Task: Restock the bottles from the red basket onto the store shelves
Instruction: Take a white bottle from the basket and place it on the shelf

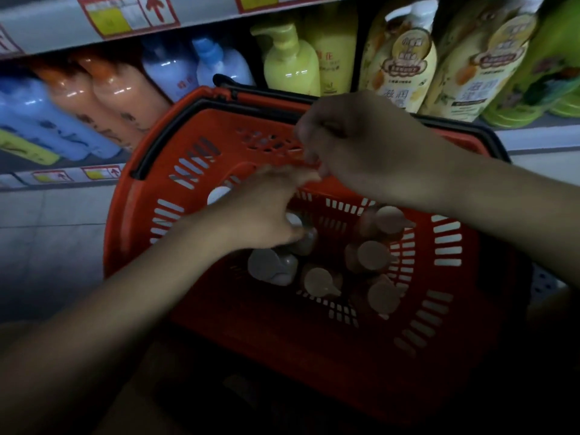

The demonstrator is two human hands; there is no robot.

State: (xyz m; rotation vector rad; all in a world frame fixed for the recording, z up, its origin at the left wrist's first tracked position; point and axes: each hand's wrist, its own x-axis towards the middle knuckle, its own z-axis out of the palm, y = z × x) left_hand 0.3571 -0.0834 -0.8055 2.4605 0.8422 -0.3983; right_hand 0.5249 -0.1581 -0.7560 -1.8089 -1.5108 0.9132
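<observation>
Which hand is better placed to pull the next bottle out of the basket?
Left. The left hand is already down inside the red basket, fingers at a bottle cap near the left cluster. The right hand is raised above the far rim, curled, away from any bottle.

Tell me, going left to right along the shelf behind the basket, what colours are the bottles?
Blue plastic bottles → orange plastic bottles → pale blue bottles with blue caps → yellow pump bottle → cream labelled bottles → green bottles.
</observation>
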